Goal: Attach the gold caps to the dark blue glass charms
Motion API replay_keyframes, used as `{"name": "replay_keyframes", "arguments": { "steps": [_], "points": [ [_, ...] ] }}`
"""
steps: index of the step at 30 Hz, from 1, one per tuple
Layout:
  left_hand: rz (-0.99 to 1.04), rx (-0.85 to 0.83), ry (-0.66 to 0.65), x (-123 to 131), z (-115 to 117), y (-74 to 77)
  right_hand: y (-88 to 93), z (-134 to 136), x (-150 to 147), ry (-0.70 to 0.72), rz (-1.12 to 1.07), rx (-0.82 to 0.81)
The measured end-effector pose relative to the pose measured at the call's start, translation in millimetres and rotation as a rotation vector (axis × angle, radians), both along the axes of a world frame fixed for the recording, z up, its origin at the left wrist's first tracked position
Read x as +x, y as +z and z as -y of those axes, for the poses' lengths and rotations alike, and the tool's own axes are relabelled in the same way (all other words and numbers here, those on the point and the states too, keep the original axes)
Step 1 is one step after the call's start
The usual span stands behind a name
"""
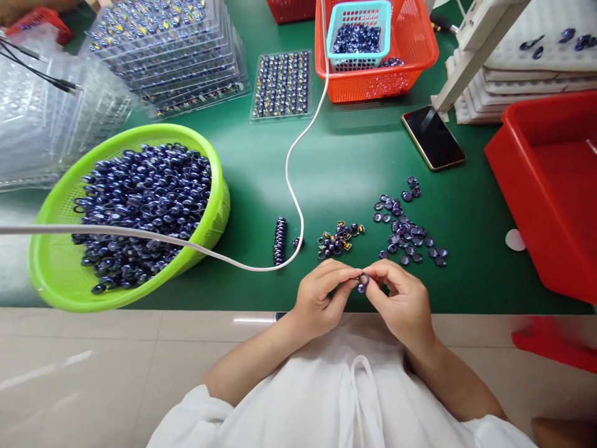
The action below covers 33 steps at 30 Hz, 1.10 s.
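Note:
My left hand (326,292) and my right hand (396,295) meet at the table's front edge. Between them, pinched by the fingertips of both, is a small dark-blue ring (362,285) with a shiny round part at its lower side. Just beyond my left hand lies a small pile of dark and gold-coloured pieces (336,241). Loose dark shiny discs (408,233) are scattered past my right hand. A tight row of dark rings (280,241) stands to the left, with a few small dark pieces (297,242) beside it.
A green basket (219,186) heaped with dark rings stands left, and a white cable (298,199) crosses it. Behind are stacked clear trays (233,68), one filled tray (282,84) and an orange basket (373,87). A phone (433,137) and red bin (517,180) are right.

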<state>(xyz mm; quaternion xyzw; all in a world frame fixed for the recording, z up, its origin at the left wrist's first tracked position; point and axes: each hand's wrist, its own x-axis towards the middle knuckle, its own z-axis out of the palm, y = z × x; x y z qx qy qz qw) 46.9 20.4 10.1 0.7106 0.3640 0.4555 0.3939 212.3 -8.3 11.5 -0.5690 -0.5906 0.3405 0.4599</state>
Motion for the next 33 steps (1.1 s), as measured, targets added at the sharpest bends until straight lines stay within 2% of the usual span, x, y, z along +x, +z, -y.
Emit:
{"name": "replay_keyframes", "arguments": {
  "steps": [5,8,10,13,16,19,21,25,29,33],
  "points": [
    [-0.036,-0.037,-0.039,0.5,-1.3,-0.3,0.1,0.2,1.9,0.016,0.075,-0.014],
    [-0.040,-0.110,-0.092,1.9,-1.5,0.6,0.6,0.9,18.1,0.120,0.160,0.040],
    [-0.050,-0.180,-0.084,2.6,-1.6,0.5,0.1,0.3,36.5,0.184,0.254,0.088],
    [-0.027,-0.341,0.004,3.3,-2.7,-0.6,-3.4,-2.6,66.5,0.028,0.538,0.240],
    [0.087,-0.579,0.039,4.7,-5.2,-1.0,-10.1,-6.6,86.2,0.006,0.761,0.231],
    [0.197,-0.750,0.047,6.1,-7.9,-0.1,-16.6,-9.4,89.9,0.004,0.876,0.244],
    [0.236,-0.789,0.067,6.1,-9.3,0.5,-17.9,-9.3,85.1,-0.003,0.838,0.281],
    [0.259,-0.717,0.071,5.8,-11.1,1.3,-11.4,-4.4,63.4,0.058,0.534,0.306],
    [0.292,-0.639,-0.008,8.0,-10.0,4.8,-1.7,-1.8,34.7,0.152,0.338,0.236],
    [0.255,-0.583,-0.076,9.9,-3.2,8.5,-0.2,-4.0,16.3,0.083,0.232,0.099]
  ]
}}
